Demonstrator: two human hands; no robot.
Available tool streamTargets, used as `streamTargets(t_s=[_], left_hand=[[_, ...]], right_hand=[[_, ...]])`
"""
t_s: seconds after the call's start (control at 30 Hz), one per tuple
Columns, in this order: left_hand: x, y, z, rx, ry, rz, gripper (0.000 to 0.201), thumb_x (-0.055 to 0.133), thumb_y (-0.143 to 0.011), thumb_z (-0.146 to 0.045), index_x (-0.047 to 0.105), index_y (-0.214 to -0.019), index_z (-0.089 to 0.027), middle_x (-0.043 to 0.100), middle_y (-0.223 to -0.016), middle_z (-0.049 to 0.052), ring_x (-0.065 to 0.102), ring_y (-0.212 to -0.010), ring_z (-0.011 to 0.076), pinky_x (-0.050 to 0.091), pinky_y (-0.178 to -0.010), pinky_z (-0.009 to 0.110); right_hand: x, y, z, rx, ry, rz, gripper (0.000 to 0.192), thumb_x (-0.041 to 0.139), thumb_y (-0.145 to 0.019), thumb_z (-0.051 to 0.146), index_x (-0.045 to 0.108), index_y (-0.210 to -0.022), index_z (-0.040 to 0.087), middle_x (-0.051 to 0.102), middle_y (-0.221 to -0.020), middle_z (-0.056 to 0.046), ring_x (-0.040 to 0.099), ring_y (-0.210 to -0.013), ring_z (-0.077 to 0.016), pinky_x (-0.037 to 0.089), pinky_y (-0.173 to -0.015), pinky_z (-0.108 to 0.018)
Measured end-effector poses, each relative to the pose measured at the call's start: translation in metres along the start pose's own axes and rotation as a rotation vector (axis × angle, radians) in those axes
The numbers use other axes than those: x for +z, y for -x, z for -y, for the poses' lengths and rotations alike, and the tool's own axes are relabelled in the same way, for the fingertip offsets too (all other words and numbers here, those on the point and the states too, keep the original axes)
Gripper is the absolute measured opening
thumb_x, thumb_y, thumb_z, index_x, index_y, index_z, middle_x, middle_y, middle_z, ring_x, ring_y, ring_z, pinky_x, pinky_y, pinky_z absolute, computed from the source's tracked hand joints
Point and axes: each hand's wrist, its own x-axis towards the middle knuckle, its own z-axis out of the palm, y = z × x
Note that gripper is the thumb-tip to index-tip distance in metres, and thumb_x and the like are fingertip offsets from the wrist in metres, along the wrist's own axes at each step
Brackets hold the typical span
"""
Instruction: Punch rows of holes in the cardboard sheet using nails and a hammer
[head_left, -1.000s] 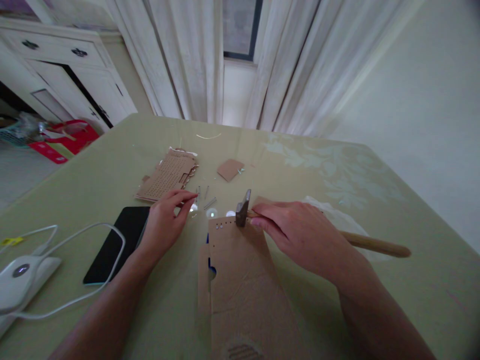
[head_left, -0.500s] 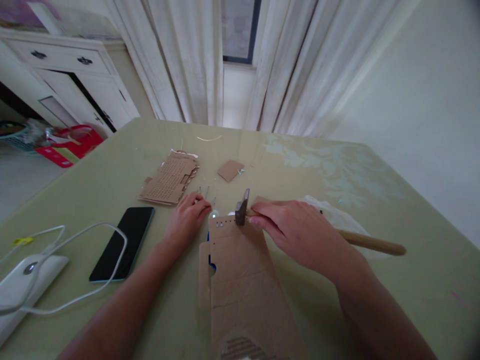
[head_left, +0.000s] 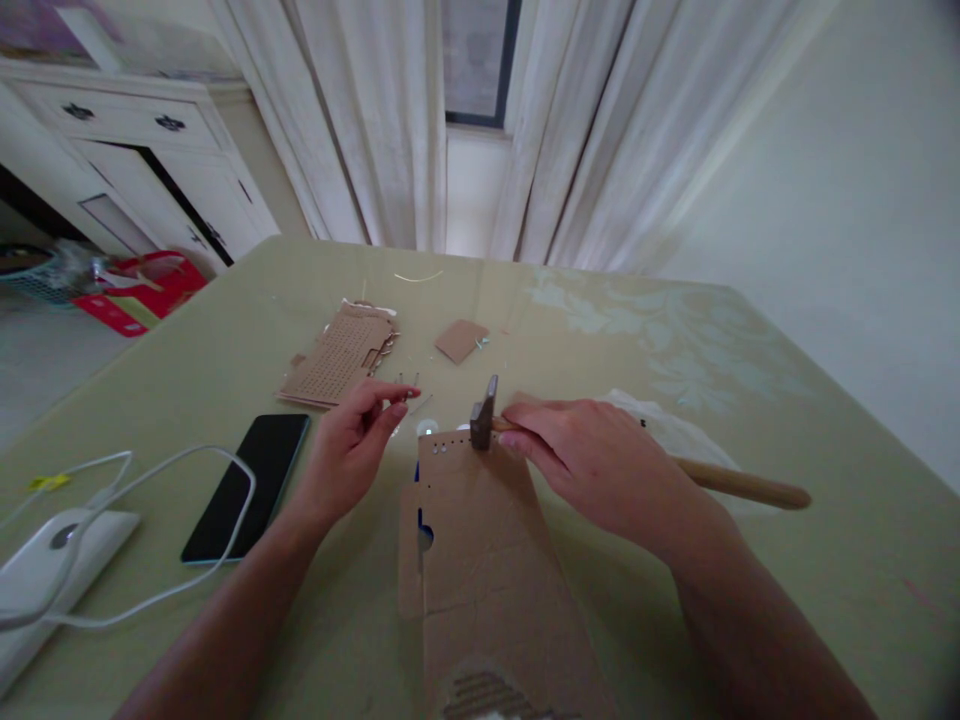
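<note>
My right hand (head_left: 600,450) is closed around the wooden handle of a hammer (head_left: 482,420), near its head. The metal head rests by the far edge of a brown cardboard box (head_left: 487,540), next to a row of small holes and a couple of shiny nail heads. Left of the box, my left hand (head_left: 356,440) is raised a little, with thumb and forefinger pinching a small nail (head_left: 410,394), mostly hidden by the fingertips. Several loose thin nails (head_left: 424,402) lie on the table just beyond that hand.
A stack of perforated cardboard (head_left: 337,355) lies at the far left, with a small cardboard square (head_left: 460,340) to its right. A black phone (head_left: 247,490), a white power bank (head_left: 64,560) and a looping cable (head_left: 180,450) lie at left. White plastic wrap (head_left: 675,430) sits beneath the hammer handle.
My left hand has lifted off the table and drawn slightly back toward me, now with a small nail between its fingertips. My right hand and the hammer have stayed put.
</note>
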Motion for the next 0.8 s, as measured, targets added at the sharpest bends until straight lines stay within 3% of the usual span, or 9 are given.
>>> streamTargets(t_s=[0.07,0.17,0.47,0.8], left_hand=[[0.003,0.005,-0.015,-0.011,0.160,0.007,0.011,0.069,-0.101,-0.030,0.076,-0.103,-0.022,0.078,-0.094,0.003,0.069,-0.080,0.0170,0.053,-0.068,0.028],[0.009,0.012,-0.025,-0.043,0.198,0.049,0.006,0.076,-0.095,-0.028,0.079,-0.096,-0.023,0.080,-0.086,0.001,0.067,-0.071,0.0158,0.050,-0.062,0.027],[0.016,0.014,-0.017,-0.008,0.120,0.131,0.009,0.074,-0.099,-0.027,0.084,-0.099,-0.026,0.081,-0.089,0.001,0.067,-0.075,0.0161,0.047,-0.066,0.028],[0.017,0.015,-0.020,0.021,0.111,0.131,0.010,0.074,-0.100,-0.024,0.083,-0.099,-0.026,0.080,-0.089,0.000,0.066,-0.074,0.0147,0.047,-0.067,0.026]], right_hand=[[0.000,0.000,0.000,0.001,0.005,-0.004,0.027,0.054,-0.115,0.032,0.073,-0.099,0.023,0.078,-0.090,-0.001,0.070,-0.076,-0.0198,0.032,-0.067,-0.033],[0.000,0.000,-0.001,0.000,0.002,-0.005,0.027,0.054,-0.115,0.033,0.072,-0.097,0.023,0.078,-0.089,-0.002,0.069,-0.075,-0.0190,0.031,-0.065,-0.033],[0.001,-0.001,0.000,0.011,0.000,0.003,0.026,0.054,-0.115,0.033,0.072,-0.099,0.023,0.077,-0.090,-0.002,0.069,-0.076,-0.0199,0.029,-0.066,-0.034],[0.002,-0.001,-0.002,0.006,0.014,0.018,0.026,0.054,-0.115,0.034,0.072,-0.101,0.023,0.077,-0.091,-0.002,0.070,-0.078,-0.0212,0.028,-0.065,-0.034]])
